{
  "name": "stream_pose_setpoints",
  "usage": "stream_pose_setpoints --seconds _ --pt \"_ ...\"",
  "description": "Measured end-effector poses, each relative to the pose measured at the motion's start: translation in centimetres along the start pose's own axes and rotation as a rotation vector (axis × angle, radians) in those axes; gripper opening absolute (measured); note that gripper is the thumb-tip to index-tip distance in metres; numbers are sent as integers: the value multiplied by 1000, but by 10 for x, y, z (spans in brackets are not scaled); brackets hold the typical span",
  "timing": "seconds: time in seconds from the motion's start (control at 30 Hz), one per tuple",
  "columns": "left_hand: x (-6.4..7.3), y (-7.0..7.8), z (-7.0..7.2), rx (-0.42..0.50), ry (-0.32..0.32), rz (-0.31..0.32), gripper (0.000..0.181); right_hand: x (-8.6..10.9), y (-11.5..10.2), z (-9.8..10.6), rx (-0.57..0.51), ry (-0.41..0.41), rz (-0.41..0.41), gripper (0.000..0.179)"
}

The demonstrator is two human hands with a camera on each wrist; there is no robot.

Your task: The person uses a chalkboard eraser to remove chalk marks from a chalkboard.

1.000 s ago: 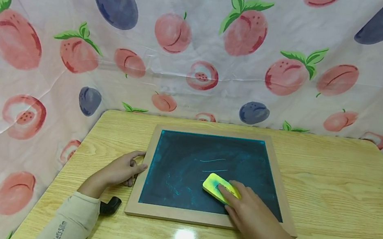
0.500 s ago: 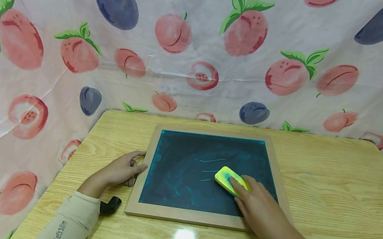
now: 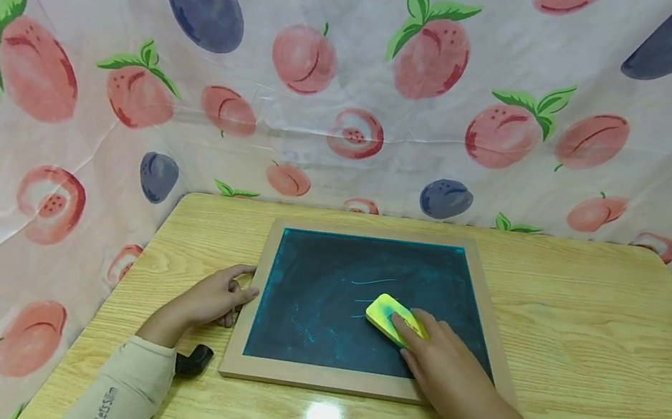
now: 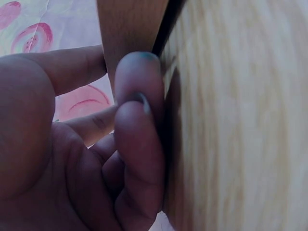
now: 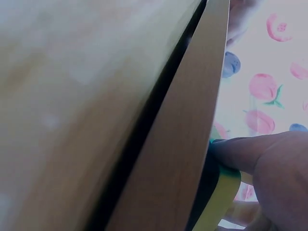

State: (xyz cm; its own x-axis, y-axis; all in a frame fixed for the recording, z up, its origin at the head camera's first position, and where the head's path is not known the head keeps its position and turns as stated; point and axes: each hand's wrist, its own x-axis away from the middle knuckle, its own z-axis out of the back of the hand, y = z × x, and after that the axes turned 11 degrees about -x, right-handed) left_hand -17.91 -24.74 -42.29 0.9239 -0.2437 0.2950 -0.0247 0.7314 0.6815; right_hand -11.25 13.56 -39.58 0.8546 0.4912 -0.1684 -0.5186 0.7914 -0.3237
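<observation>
A chalkboard (image 3: 328,259) in a pale wooden frame (image 3: 317,378) lies on the table, with short chalk lines (image 3: 372,281) near its middle and faint smears lower left. My right hand (image 3: 450,364) grips a yellow eraser (image 3: 383,308) against the board, right of the lower lines. In the right wrist view, the thumb (image 5: 240,149) lies along the yellow eraser (image 5: 224,197) beyond the frame's edge. At the board's left edge, my left hand (image 3: 215,298) holds the frame. The left wrist view shows curled fingers (image 4: 139,144) against the frame's side (image 4: 127,33), close to the tabletop.
The light wood table (image 3: 591,334) extends around the board. Behind it hangs a white cloth (image 3: 360,46) printed with fruit. Black wrist devices sit under both forearms, the left one (image 3: 194,361) close to the frame's lower left corner.
The right hand slid the eraser up and to the right, then slightly back down and left. The left hand and the board stayed in place.
</observation>
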Motion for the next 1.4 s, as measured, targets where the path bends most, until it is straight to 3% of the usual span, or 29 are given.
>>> stream_pose_setpoints --seconds 0.33,0.57,1.0,1.4 --pt "0 2 1 -14 3 6 58 -2 -13 -5 27 -43 68 50" --pt "0 2 1 3 -2 1 59 1 -22 -6 -12 -112 67 52" --pt "-1 1 0 -18 2 3 57 2 -27 -6 -46 -156 75 54" --pt "0 0 0 2 1 0 59 0 -14 -4 16 -50 94 52"
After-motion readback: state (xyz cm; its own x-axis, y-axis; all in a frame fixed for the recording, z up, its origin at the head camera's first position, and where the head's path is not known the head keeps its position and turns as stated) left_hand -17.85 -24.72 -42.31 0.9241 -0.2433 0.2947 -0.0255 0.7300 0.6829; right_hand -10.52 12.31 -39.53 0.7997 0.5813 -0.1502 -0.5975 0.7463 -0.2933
